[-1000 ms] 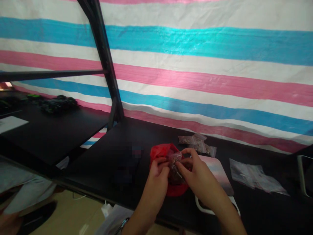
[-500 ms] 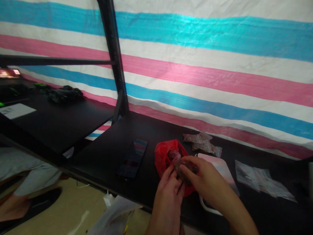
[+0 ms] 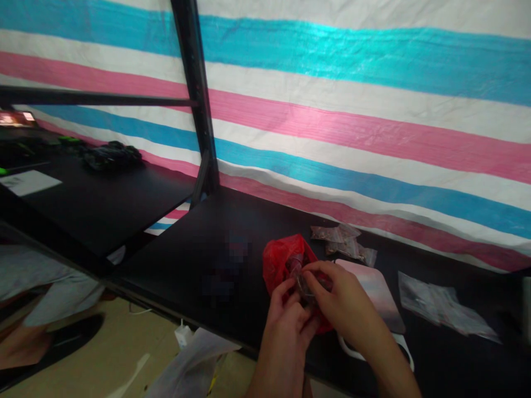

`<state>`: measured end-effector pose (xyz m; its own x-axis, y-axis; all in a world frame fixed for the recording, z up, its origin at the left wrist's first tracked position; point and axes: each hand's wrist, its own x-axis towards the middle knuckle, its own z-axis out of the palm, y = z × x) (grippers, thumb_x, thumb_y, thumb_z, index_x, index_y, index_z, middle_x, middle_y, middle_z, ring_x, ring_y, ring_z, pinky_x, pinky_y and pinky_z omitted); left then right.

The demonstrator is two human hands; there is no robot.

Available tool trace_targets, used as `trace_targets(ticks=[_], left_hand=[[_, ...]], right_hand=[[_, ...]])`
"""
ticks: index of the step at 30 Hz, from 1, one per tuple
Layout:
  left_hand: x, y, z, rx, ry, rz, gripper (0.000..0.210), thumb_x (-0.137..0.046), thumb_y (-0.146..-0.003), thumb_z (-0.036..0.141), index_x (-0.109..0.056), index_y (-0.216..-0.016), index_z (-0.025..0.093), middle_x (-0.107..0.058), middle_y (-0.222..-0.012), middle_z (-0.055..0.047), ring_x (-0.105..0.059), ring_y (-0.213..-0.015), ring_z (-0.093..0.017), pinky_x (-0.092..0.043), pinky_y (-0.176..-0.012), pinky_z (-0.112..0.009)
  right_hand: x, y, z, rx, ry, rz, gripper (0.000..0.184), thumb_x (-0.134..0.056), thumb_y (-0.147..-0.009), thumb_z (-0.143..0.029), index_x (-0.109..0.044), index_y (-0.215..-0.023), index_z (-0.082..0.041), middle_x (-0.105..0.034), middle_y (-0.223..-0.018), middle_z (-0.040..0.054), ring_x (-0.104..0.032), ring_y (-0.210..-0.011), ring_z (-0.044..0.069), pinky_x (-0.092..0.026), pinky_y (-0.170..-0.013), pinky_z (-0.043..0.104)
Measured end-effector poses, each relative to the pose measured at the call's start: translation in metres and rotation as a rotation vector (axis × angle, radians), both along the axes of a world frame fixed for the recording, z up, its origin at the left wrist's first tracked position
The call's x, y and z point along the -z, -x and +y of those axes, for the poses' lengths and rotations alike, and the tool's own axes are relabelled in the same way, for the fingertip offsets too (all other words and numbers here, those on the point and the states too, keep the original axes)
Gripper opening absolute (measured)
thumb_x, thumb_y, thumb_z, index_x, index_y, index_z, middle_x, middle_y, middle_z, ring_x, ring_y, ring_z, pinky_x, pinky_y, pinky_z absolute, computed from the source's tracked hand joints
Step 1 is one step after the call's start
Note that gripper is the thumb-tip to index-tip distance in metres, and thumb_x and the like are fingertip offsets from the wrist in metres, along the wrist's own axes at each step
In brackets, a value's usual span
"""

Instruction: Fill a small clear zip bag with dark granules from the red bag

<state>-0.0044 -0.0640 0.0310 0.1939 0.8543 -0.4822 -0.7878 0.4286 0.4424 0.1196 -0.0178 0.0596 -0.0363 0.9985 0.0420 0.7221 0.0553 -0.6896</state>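
Observation:
Both hands are close together over a red plastic bag (image 3: pixel 277 260), whose mouth is open. My left hand (image 3: pixel 290 318) has its fingers closed on the lower side of a small clear plastic bag (image 3: pixel 305 287) with dark contents. Thumb and fingers of my right hand (image 3: pixel 338 287) pinch the same small bag near its top. What it contains is too blurred to name. Just behind my right hand lies a flat, white-rimmed device (image 3: pixel 379 293) with a shiny pinkish top, partly hidden by the wrist.
Small zip bags with brown contents (image 3: pixel 346 243) lie near the striped sheet (image 3: pixel 352 121). Flat clear zip bags (image 3: pixel 443 307) are on the right of the black table (image 3: pixel 166 265). A black metal post (image 3: pixel 199 94) rises at left. A person's leg (image 3: pixel 53 282) shows beyond it.
My right hand and forearm have shifted slightly left, uncovering more of the white rim. The fingers have moved a little on the small clear bag, which both hands still hold.

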Motion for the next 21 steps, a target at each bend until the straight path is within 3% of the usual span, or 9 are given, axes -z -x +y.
trace_targets(ticks=[9,16,21], left_hand=[[0.014,-0.003,0.003,-0.003,-0.044,0.077,0.062,-0.066,-0.063,0.008,-0.050,-0.119,0.026,-0.068,-0.143,-0.011,-0.077,-0.110,-0.027,-0.062,-0.089,-0.039],[0.023,-0.006,0.005,-0.055,-0.213,0.230,0.054,-0.072,-0.061,0.009,-0.059,-0.111,0.026,-0.066,-0.147,-0.013,-0.072,-0.123,-0.031,-0.056,-0.106,-0.047],[0.030,-0.014,-0.004,-0.075,-0.414,0.471,0.054,-0.062,-0.070,0.014,-0.066,-0.123,0.022,-0.070,-0.142,-0.014,-0.065,-0.136,-0.032,-0.051,-0.117,-0.048]], right_hand=[[-0.002,-0.002,0.000,0.025,-0.024,0.022,0.024,-0.056,-0.093,-0.031,-0.078,-0.092,-0.023,-0.079,-0.099,0.0090,-0.071,-0.098,0.030,-0.049,-0.089,0.042],[-0.020,-0.012,-0.004,0.029,0.003,0.163,0.018,-0.065,-0.090,-0.037,-0.076,-0.091,-0.023,-0.079,-0.088,0.0056,-0.072,-0.083,0.025,-0.054,-0.076,0.033],[-0.019,-0.022,-0.005,-0.019,-0.010,0.244,0.018,-0.064,-0.091,-0.035,-0.075,-0.084,-0.022,-0.077,-0.081,0.0035,-0.070,-0.077,0.021,-0.053,-0.069,0.027]])
